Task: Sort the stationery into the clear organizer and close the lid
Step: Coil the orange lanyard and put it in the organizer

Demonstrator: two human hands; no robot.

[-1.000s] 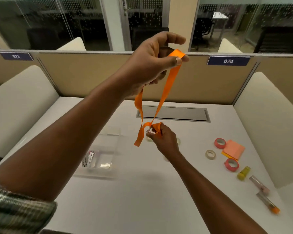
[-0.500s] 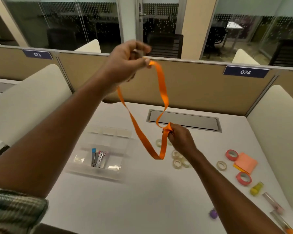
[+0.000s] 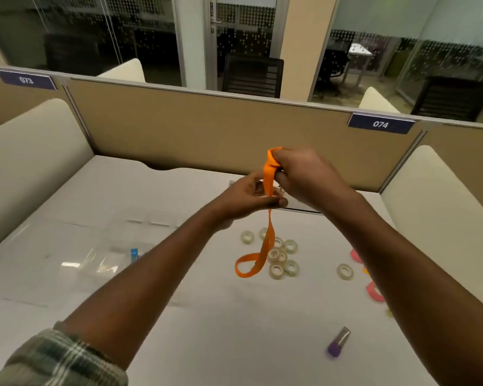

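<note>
Both hands are meeting mid-frame. The right hand (image 3: pixel 304 174) is gripping the top of the orange ribbon (image 3: pixel 269 232) with curled fingers, and the left hand (image 3: pixel 246 196) is pinching it just below. Its loop is dangling over the tape rolls (image 3: pixel 276 270), and the clear organizer (image 3: pixel 95 260) is sitting centre-left.

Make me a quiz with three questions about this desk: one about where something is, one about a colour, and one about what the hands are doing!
1. Where does the purple-capped tube lie?
A on the floor
B on the desk, nearer the person than the clear tape rolls
C in a drawer

2. What colour is the lanyard?
A blue
B orange
C green

3. What are the hands doing?
A both hold the lanyard
B both lie flat on the desk
C each holds a tape roll

Answers: 1 B, it lies on bare desk in front of the rolls. 2 B, it is bright orange. 3 A, left hand and right hand both grip it.
</note>
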